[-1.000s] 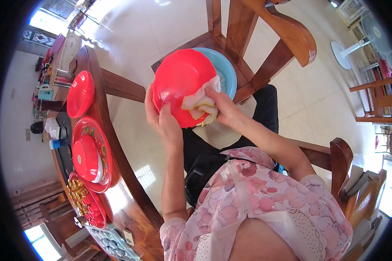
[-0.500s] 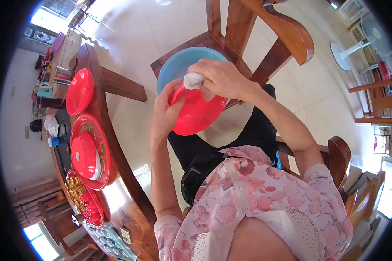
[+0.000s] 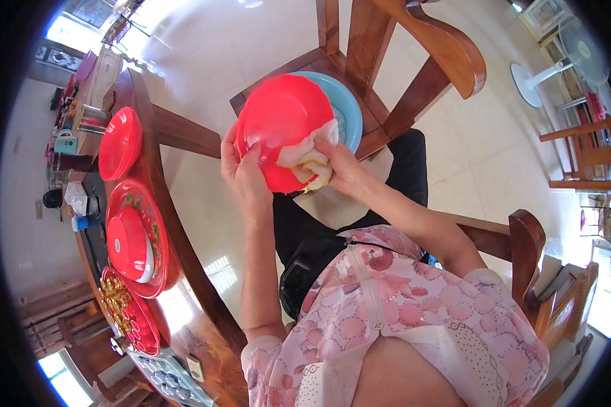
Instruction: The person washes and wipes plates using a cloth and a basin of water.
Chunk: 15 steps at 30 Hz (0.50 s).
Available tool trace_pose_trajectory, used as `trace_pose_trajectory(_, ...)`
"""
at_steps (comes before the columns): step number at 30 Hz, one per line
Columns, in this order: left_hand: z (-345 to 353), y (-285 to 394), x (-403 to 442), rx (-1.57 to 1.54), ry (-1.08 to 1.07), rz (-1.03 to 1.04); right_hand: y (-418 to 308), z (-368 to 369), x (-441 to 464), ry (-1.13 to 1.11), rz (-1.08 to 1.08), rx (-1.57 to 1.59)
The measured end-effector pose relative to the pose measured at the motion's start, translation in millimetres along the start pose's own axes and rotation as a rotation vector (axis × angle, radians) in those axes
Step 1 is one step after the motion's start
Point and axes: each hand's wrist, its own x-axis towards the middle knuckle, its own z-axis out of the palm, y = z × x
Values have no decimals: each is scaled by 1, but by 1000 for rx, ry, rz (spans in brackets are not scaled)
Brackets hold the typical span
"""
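Note:
A red plastic plate (image 3: pixel 282 112) is held up in front of me, its broad face toward the camera. My left hand (image 3: pixel 246 173) grips its lower left edge, thumb on the face and fingers behind. With my right hand (image 3: pixel 343 166) I hold a pale, yellowish cloth (image 3: pixel 309 157) bunched against the plate's lower right edge. Behind the plate is a light blue basin (image 3: pixel 346 112), partly covered by it, standing on a wooden chair seat (image 3: pixel 373 115).
On the wooden table (image 3: pixel 204 325) at left lie stacked red plates (image 3: pixel 121 144), a patterned red tray (image 3: pixel 157 224) with an upturned red bowl (image 3: pixel 130 244), a tray of gold and red items (image 3: pixel 132 315) and a metal tray (image 3: pixel 166 380). A white fan (image 3: pixel 577 54) stands far right.
The plate has been lifted and turned so its face shows, covering more of the basin. My right hand and the cloth have moved down to its lower right edge.

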Motion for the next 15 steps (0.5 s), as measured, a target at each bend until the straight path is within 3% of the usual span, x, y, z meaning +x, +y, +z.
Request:
trace_pose_trajectory(3,-7,-6,-3,22,-27,-7,1,-7,1,-66,68,106)
trace_pose_trajectory(5,-19,-4,1,47,-81,-38,-14,-10,8,-38,-56,-252)
trace_pose_trajectory(7,-25,4,4,70,-137,-70,-42,0,4,6,-48,-232)
trace_pose_trajectory(9,-24,23,5,229,-257,-74,-69,1,7,-46,-390,-1163)
trace_pose_trajectory(10,-23,31,5,306,-321,-79,-81,21,-12,-21,-491,-1356)
trace_pose_trajectory(11,-23,30,6,307,-318,-79,-82,23,-13,-23,-490,-1356)
trace_pose_trajectory(13,-23,25,9,494,-569,-125,-85,26,-14,-304,-872,-1548)
trace_pose_trajectory(15,-17,17,5,534,-644,-100,-86,34,-17,-335,-868,-1571)
